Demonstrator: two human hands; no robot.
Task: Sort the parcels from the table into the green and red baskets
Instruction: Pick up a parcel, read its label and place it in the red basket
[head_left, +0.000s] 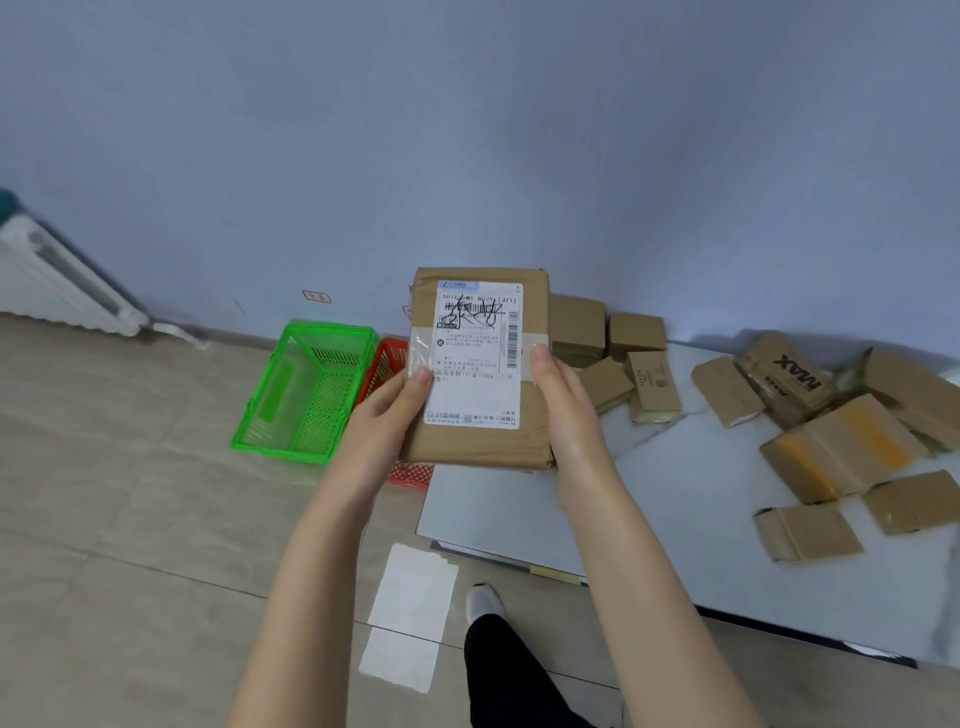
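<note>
I hold 1 brown parcel up in front of me with my 2 hands. My left hand grips its left edge, thumb on the white shipping label. My right hand grips its right edge, thumb on the clear tape band. The parcel is in the air, over the tabletop's left end and the red basket. The green basket stands on the floor just beside the red basket. More parcels lie scattered on the tabletop to my right.
</note>
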